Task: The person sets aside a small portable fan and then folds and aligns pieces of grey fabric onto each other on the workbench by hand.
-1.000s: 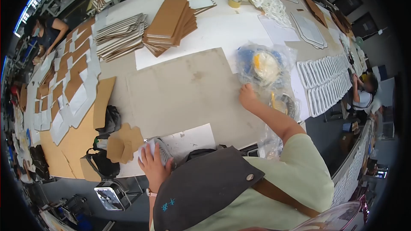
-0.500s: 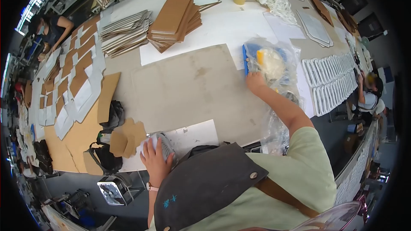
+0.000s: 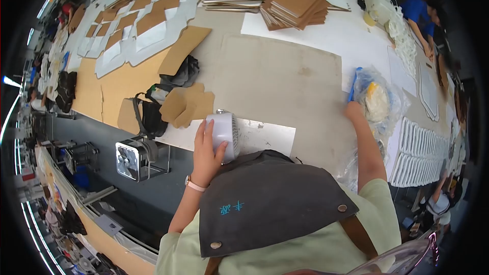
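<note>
One left hand (image 3: 205,155) is spreading round the likely light, stiff fan (image 3: 222,131) casing, table's (image 3: 318,145) near edge, right hand's (image 3: 352,110) grip staying unclear.

"Where did the head view look from?"
"From head height, facing forward and steeply down, with the apron (image 3: 275,203) at lower centre."
"How near?"
"Close above the apron; the table (image 3: 316,140) reached farther off, into the upper frame."

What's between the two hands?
Head view: from the left hand, the fan, a white sheet, then bare grey surface up to the right hand.
</note>
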Tool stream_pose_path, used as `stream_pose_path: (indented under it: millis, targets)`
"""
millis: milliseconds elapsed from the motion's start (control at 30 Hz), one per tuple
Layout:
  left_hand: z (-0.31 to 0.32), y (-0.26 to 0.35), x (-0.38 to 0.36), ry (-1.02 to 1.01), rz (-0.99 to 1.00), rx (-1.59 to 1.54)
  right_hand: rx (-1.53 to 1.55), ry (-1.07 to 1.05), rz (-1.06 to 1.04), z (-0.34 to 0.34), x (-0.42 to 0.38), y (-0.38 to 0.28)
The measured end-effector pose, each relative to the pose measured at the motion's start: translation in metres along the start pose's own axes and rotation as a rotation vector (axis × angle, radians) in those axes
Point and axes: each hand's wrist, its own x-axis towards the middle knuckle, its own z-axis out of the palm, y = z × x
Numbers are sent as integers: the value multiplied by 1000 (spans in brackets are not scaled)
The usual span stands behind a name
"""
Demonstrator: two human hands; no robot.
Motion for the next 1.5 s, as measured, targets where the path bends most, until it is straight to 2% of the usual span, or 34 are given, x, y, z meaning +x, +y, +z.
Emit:
stream_pose_path:
  millis: [33,133,200,233,267,367,433,533,633,733,767,833,867,967,1000,1267,1367,1467,1500]
  targets:
    - [-3,-5,-7,48,-56,-71,40,50,10,-6,-5,-4]
    - [-2,-33,-33,92,-178,-194,112,444,-158,-26,-48,-47]
    - [4,-48,-47,-41,-413,-475,441,397,-263,-27,-79,-96]
    - [7,-53,-52,-109,-522,-619,583,303,-357,-20,-96,-123]
    - [10,-57,-57,-167,-522,-635,781,174,-426,-20,-117,-153]
    - [13,-72,-65,-316,-692,-838,1019,-183,-605,-54,-182,-233]
    - [1,-74,-62,-321,-800,-875,1141,-217,-663,-74,-207,-268]
    - [0,-99,-57,-352,-864,-886,1150,-58,-799,-113,-238,-297]
    - [-3,-102,-44,-392,-798,-864,978,53,-783,-126,-253,-319]
    - [20,-132,-33,-364,-456,-765,736,241,-832,-138,-267,-338]
    - [24,-136,-28,-344,-400,-646,695,254,-816,-138,-271,-343]
    - [39,-151,-15,-249,-50,-180,613,282,-782,-137,-278,-355]
    - [48,-156,-13,-247,3,35,512,287,-717,-137,-282,-361]
    - [60,-163,-11,-305,119,369,500,322,-628,-125,-282,-373]
    - [68,-174,-13,-364,158,391,514,314,-597,-124,-285,-375]
    - [75,-207,-17,-378,375,407,467,245,-326,-132,-293,-407]
    - [78,-216,-17,-320,449,374,466,341,-305,-125,-290,-413]
    - [78,-217,-16,-322,463,342,580,420,-190,-120,-292,-414]
    - [76,-216,-14,-322,472,337,635,384,-140,-120,-294,-413]
